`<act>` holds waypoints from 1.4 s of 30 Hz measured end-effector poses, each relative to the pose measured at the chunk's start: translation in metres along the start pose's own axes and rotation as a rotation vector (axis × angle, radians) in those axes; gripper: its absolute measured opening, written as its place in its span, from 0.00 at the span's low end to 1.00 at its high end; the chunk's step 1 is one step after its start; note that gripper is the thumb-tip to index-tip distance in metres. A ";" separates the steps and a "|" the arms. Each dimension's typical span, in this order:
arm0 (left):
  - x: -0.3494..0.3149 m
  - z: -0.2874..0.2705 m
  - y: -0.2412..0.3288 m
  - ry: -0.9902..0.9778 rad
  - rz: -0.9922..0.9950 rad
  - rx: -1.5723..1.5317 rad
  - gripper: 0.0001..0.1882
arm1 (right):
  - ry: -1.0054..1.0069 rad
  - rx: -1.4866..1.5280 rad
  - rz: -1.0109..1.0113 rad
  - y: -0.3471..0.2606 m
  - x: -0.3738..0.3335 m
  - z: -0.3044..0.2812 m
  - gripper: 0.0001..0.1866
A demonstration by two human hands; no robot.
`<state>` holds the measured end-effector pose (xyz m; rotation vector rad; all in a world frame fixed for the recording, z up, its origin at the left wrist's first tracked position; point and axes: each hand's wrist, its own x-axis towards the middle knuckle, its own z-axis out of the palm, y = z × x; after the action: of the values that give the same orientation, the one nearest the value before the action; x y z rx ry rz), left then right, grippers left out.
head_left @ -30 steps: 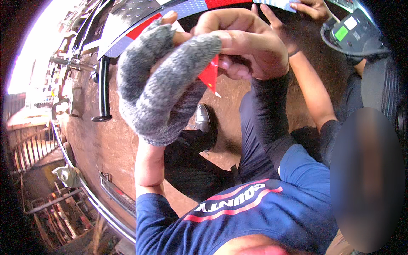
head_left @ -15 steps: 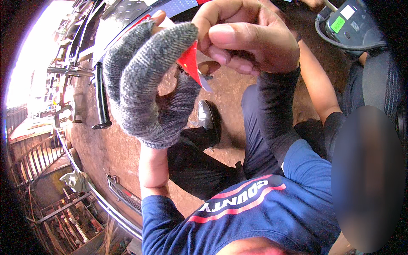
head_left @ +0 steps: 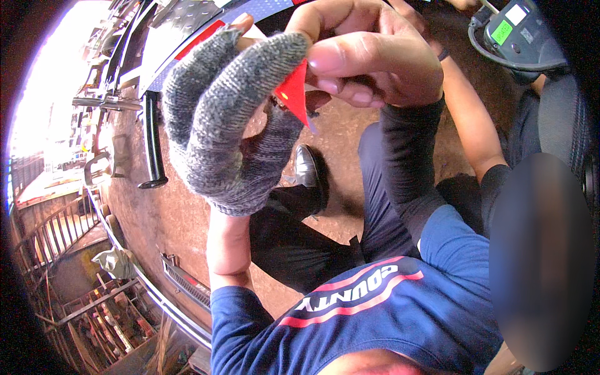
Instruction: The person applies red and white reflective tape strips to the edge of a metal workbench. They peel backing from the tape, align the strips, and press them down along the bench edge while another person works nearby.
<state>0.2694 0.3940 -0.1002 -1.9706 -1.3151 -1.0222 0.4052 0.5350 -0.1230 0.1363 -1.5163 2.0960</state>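
Observation:
My left hand [head_left: 234, 122] wears a grey knitted glove with bare fingertips. Its fingers curl closed around a thin, glossy red strip [head_left: 295, 94] that looks like sticker or tape, with a pale edge at its lower corner. Bare and closed, my right hand [head_left: 378, 59] pinches at the upper end of this strip, thumb against the fingers, touching the gloved fingertips. Part of the strip is hidden between the two hands. Beyond the glove, another red patch [head_left: 199, 39] with white beside it shows; whether it belongs to the same strip I cannot tell.
A perforated metal plate [head_left: 259, 9] and a black bar [head_left: 151, 140] lie beyond my hands. At right, another person's forearm [head_left: 469, 112] reaches forward, near a grey device [head_left: 515, 37] with a cable. A wooden crate of scraps [head_left: 106, 319] stands lower left.
Both hands stay closed at the red strip. The gloved left hand has shifted slightly right, and the red corner has turned a little. The other person's forearm has moved slightly.

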 end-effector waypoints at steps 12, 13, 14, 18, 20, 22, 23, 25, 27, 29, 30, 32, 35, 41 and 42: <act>0.000 -0.003 -0.002 -0.009 0.013 -0.012 0.24 | 0.026 0.035 -0.028 0.003 -0.004 0.010 0.16; 0.000 -0.004 -0.002 -0.011 0.013 -0.004 0.24 | 0.028 0.038 -0.033 0.004 -0.003 0.011 0.16; 0.000 -0.003 -0.002 -0.010 0.016 -0.004 0.24 | 0.036 0.035 -0.035 0.004 -0.004 0.011 0.17; 0.004 -0.002 0.001 -0.030 0.012 0.028 0.24 | 0.075 0.046 -0.041 0.002 -0.008 0.018 0.18; 0.003 -0.005 0.003 -0.060 -0.011 0.060 0.24 | 0.093 0.045 0.022 -0.011 -0.008 0.028 0.18; -0.002 -0.009 0.004 -0.087 -0.049 0.086 0.26 | 0.049 0.034 0.037 -0.013 -0.002 0.035 0.17; 0.003 -0.007 0.005 -0.079 -0.046 0.069 0.27 | 0.024 0.034 0.018 -0.019 -0.002 0.032 0.17; -0.003 -0.007 0.001 -0.058 -0.052 0.063 0.30 | -0.107 0.163 -0.034 0.002 0.001 0.014 0.13; -0.004 -0.006 -0.006 -0.048 -0.037 0.052 0.34 | -0.114 0.244 -0.043 0.007 0.001 0.010 0.11; -0.003 -0.005 -0.008 -0.049 -0.054 0.038 0.37 | -0.066 0.304 -0.029 0.010 0.001 0.010 0.09; -0.002 -0.004 -0.005 -0.050 -0.079 0.025 0.39 | -0.041 0.332 -0.022 0.010 0.001 0.009 0.07; 0.000 -0.009 0.001 -0.085 -0.107 0.058 0.42 | -0.033 0.339 -0.028 0.002 0.002 0.011 0.06; 0.004 -0.013 0.008 -0.045 -0.180 -0.005 0.45 | -0.005 0.293 -0.072 0.000 0.003 0.016 0.06; 0.002 -0.013 0.018 0.102 -0.662 -0.372 0.35 | 0.286 0.036 -0.174 -0.004 0.006 0.040 0.05; 0.003 -0.006 0.018 0.170 -0.644 -0.365 0.30 | 0.246 0.020 -0.222 0.005 0.006 0.036 0.04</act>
<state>0.2855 0.3837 -0.0948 -1.6635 -1.8143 -1.7954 0.3899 0.5035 -0.1118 0.0494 -1.2743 1.8762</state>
